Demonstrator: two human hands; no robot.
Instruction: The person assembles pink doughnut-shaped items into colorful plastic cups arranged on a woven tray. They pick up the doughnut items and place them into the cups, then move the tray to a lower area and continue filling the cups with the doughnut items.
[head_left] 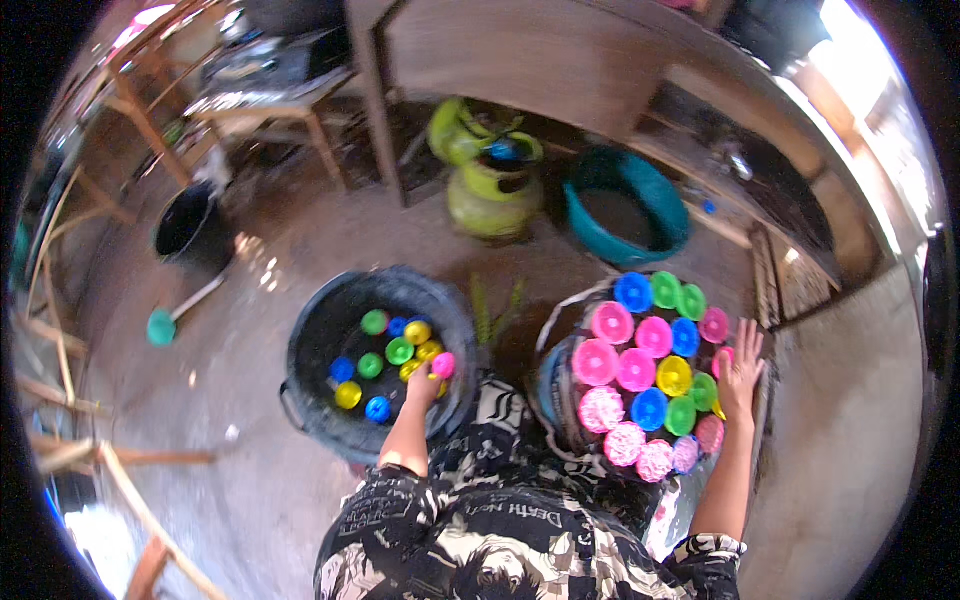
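Note:
On the left, a round black tub point(312, 385) holds several small plastic cups in blue, green and yellow. My left hand point(424, 384) reaches into it, fingers closed at a pink cup point(443, 364) beside some yellow ones. To the right, a round container's top is covered with pink, blue, green and yellow cups point(636, 369). The nearest of these hold pink-and-white crinkled contents point(625, 444). My right hand point(740, 376) lies along the right edge of this group, fingers stretched out, against a pink cup and a yellow one partly hidden by it.
Ahead stand green gas cylinders point(494, 200) and a teal basin point(628, 215). At the far left are a black bucket point(190, 228) and a teal-headed dipper point(163, 326) on the floor. A wooden panel point(850, 390) borders the right side.

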